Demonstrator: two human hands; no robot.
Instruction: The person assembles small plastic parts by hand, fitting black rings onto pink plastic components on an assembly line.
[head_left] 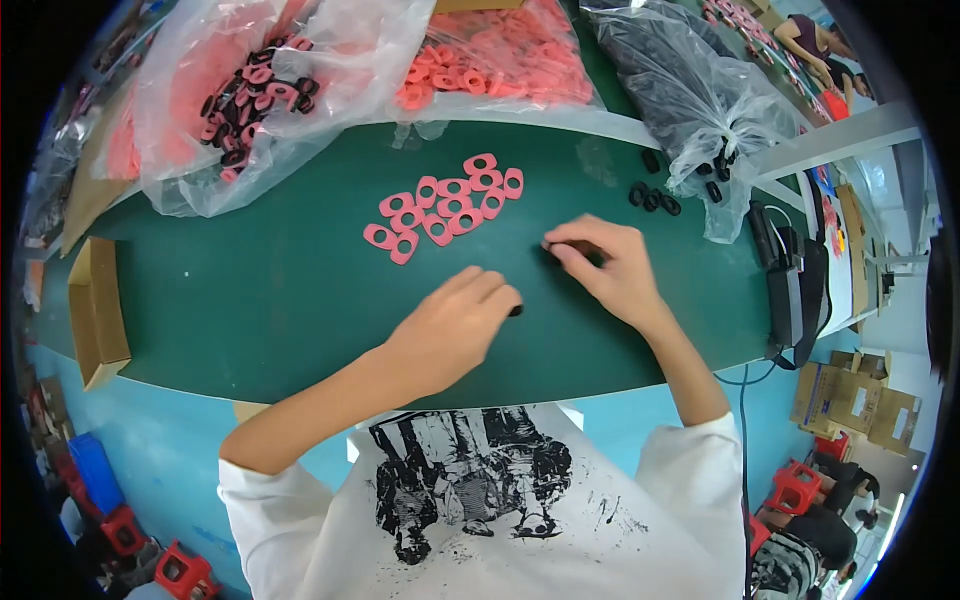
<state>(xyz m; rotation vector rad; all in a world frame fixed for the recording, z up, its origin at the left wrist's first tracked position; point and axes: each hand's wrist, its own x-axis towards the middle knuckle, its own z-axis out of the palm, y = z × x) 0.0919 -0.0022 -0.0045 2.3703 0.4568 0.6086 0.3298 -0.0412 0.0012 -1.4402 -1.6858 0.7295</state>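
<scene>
My left hand (455,325) rests palm down on the green table mat (250,300), fingers curled, with a small black piece just showing at its fingertips. My right hand (605,262) lies a little further out, its thumb and fingers pinched around a small dark piece that is mostly hidden. Just beyond both hands lies a cluster of several pink oval rings (445,205), flat on the mat. A few loose black rings (653,197) sit to the right of my right hand.
At the far left stands a clear bag (250,90) holding pink and black rings. Another bag of pink rings (500,55) sits behind, and one with black pieces (690,100) at the right. An open cardboard box (95,310) is at the left edge. Other people work at the far right.
</scene>
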